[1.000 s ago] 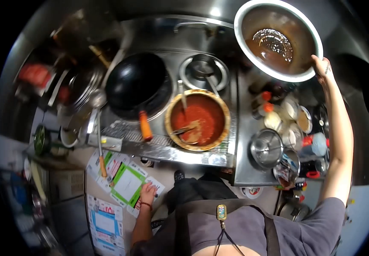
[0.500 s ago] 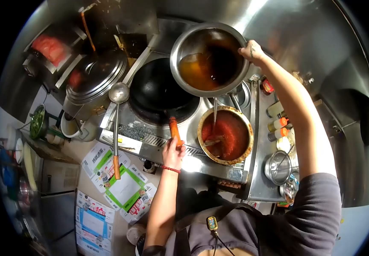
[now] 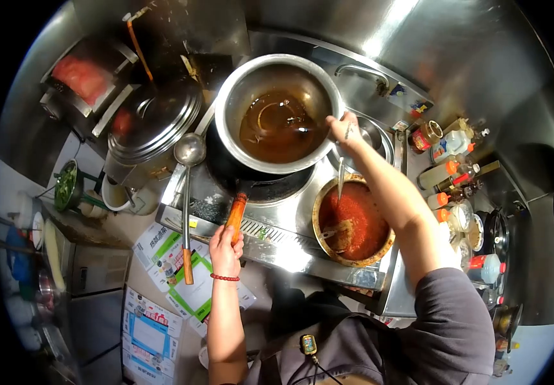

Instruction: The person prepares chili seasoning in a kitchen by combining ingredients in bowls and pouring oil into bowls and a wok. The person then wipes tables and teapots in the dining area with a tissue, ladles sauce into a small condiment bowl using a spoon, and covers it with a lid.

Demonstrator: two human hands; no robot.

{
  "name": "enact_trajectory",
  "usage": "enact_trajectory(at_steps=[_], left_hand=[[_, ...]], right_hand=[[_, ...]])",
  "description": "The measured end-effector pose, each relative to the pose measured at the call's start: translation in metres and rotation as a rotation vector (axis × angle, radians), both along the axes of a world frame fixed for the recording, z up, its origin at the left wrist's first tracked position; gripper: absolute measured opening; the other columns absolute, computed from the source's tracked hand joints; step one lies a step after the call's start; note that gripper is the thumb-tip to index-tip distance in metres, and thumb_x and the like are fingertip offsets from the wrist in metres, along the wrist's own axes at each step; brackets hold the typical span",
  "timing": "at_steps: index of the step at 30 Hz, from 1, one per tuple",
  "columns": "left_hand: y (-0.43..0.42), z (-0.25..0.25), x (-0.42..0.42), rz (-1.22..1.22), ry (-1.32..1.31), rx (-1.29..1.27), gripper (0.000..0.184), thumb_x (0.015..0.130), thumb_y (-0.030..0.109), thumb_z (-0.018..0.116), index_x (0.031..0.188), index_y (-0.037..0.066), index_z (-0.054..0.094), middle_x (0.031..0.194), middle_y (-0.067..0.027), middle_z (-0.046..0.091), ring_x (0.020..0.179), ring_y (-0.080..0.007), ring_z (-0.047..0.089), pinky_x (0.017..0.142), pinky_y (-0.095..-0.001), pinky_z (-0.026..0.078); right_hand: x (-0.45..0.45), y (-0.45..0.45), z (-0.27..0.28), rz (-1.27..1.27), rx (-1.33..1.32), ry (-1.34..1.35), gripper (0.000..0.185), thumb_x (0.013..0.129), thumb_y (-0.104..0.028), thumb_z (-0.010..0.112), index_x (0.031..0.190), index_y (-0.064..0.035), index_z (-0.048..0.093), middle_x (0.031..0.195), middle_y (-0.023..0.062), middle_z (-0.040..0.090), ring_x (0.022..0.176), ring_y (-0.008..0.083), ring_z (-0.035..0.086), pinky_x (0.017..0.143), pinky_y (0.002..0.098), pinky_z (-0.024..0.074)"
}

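- Hovering above the black wok [image 3: 222,169]: one wide silvery steel bowl [image 3: 224,128], brown liquid pooled inside, right hand [image 3: 346,130] pinching its rim.
- One round pot [image 3: 354,262], brown-stained rim, holding red sauce [image 3: 365,221] with a paler patch.
- One orange-brown wok handle [image 3: 236,213], left hand [image 3: 226,252] curled round it as before; the bowl now covers more wok.

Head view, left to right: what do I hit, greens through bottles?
Greens → ladle → wok handle → red sauce → orange-capped bottles. Left out steel bowl: its width overlaps both handle and sauce.
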State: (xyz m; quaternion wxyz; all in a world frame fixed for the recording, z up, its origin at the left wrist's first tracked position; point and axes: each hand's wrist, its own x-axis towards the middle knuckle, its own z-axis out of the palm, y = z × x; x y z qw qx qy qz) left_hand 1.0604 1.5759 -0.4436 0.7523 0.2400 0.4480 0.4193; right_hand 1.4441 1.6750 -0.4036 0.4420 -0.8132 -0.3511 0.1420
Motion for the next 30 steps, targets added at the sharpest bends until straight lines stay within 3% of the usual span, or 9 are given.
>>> enact_trajectory(at_steps=[2, 4, 10, 16, 18, 22, 24, 27, 30], left_hand=[[0.008, -0.015, -0.009, -0.012, 0.002, 0.048, 0.02, 0.087, 0.017, 0.052, 0.1, 0.002, 0.05, 0.071, -0.0066, 0.054, 0.044, -0.0046, 0.039, 0.034, -0.016, 0.026], [0.008, -0.021, -0.009, -0.011, 0.013, 0.036, 0.019, 0.087, 0.016, 0.052, 0.1, 0.002, 0.05, 0.071, -0.0066, 0.053, 0.044, -0.0045, 0.039, 0.034, -0.0162, 0.026], [-0.004, -0.033, 0.005, 0.016, -0.019, 0.042, 0.017, 0.088, 0.015, 0.05, 0.1, 0.003, 0.049, 0.07, -0.0048, 0.052, 0.045, -0.004, 0.038, 0.036, -0.0165, 0.026], [-0.009, -0.036, 0.011, 0.016, 0.01, 0.06, 0.019, 0.089, 0.016, 0.05, 0.103, 0.003, 0.049, 0.071, -0.0026, 0.05, 0.046, -0.003, 0.037, 0.037, -0.0159, 0.026], [-0.01, -0.029, 0.012, 0.017, 0.019, 0.077, 0.012, 0.089, 0.017, 0.049, 0.092, 0.005, 0.05, 0.068, -0.0002, 0.049, 0.047, -0.0021, 0.038, 0.038, -0.0151, 0.026], [-0.011, -0.031, 0.001, -0.067, 0.061, 0.107, 0.032, 0.091, 0.025, 0.05, 0.115, 0.005, 0.047, 0.081, -0.0025, 0.054, 0.062, -0.006, 0.051, 0.049, -0.0175, 0.04], [-0.019, -0.025, -0.012, -0.052, 0.068, 0.176, 0.045, 0.092, 0.025, 0.047, 0.132, 0.007, 0.034, 0.096, -0.0037, 0.054, 0.079, -0.0109, 0.057, 0.063, -0.0218, 0.048], [-0.041, -0.043, -0.045, -0.008, 0.133, 0.22, 0.044, 0.092, 0.025, 0.047, 0.129, 0.004, 0.036, 0.105, -0.0069, 0.053, 0.083, -0.0129, 0.057, 0.064, -0.023, 0.048], [-0.073, -0.059, -0.081, -0.005, 0.279, 0.145, 0.044, 0.091, 0.024, 0.049, 0.128, 0.003, 0.037, 0.101, -0.0072, 0.054, 0.083, -0.0126, 0.057, 0.064, -0.0227, 0.048]], right_hand=[[-0.007, -0.003, 0.04, 0.104, -0.017, -0.154, 0.038, 0.066, -0.024, 0.064, 0.083, 0.0094, 0.06, 0.079, 0.0275, 0.061, 0.079, 0.0349, 0.062, 0.073, 0.0381, 0.0485], [-0.003, 0.007, 0.063, 0.161, -0.005, -0.425, 0.035, 0.067, -0.024, 0.064, 0.08, 0.0081, 0.06, 0.076, 0.0277, 0.06, 0.078, 0.0372, 0.062, 0.071, 0.039, 0.0491], [-0.007, 0.052, 0.118, 0.372, -0.151, -0.771, 0.029, 0.068, -0.021, 0.058, 0.083, 0.0039, 0.06, 0.081, 0.0266, 0.06, 0.082, 0.0397, 0.059, 0.076, 0.043, 0.0483], [-0.03, 0.085, 0.141, 0.467, -0.327, -0.961, 0.022, 0.068, -0.014, 0.052, 0.081, 0.0004, 0.063, 0.085, 0.0248, 0.061, 0.084, 0.0378, 0.06, 0.075, 0.0416, 0.0502], [-0.031, 0.097, 0.139, 0.487, -0.357, -1.03, 0.021, 0.067, -0.013, 0.051, 0.078, 0.0006, 0.062, 0.082, 0.0248, 0.061, 0.082, 0.0386, 0.061, 0.073, 0.0414, 0.0507], [-0.043, 0.096, 0.144, 0.486, -0.256, -1.091, 0.018, 0.066, -0.01, 0.05, 0.074, 0.0011, 0.061, 0.08, 0.0244, 0.061, 0.079, 0.0389, 0.061, 0.071, 0.0416, 0.051], [-0.042, 0.101, 0.145, 0.511, -0.278, -1.121, 0.018, 0.067, -0.009, 0.049, 0.075, 0.0007, 0.061, 0.08, 0.0242, 0.061, 0.079, 0.0386, 0.061, 0.071, 0.0414, 0.0511], [-0.05, 0.1, 0.149, 0.519, -0.299, -1.157, 0.018, 0.069, -0.009, 0.048, 0.078, -0.0003, 0.062, 0.08, 0.0236, 0.062, 0.077, 0.0379, 0.061, 0.07, 0.0416, 0.0513], [-0.06, 0.091, 0.159, 0.522, -0.284, -1.197, 0.019, 0.071, -0.009, 0.048, 0.082, -0.0016, 0.062, 0.08, 0.0223, 0.062, 0.076, 0.0371, 0.062, 0.069, 0.042, 0.0515]])
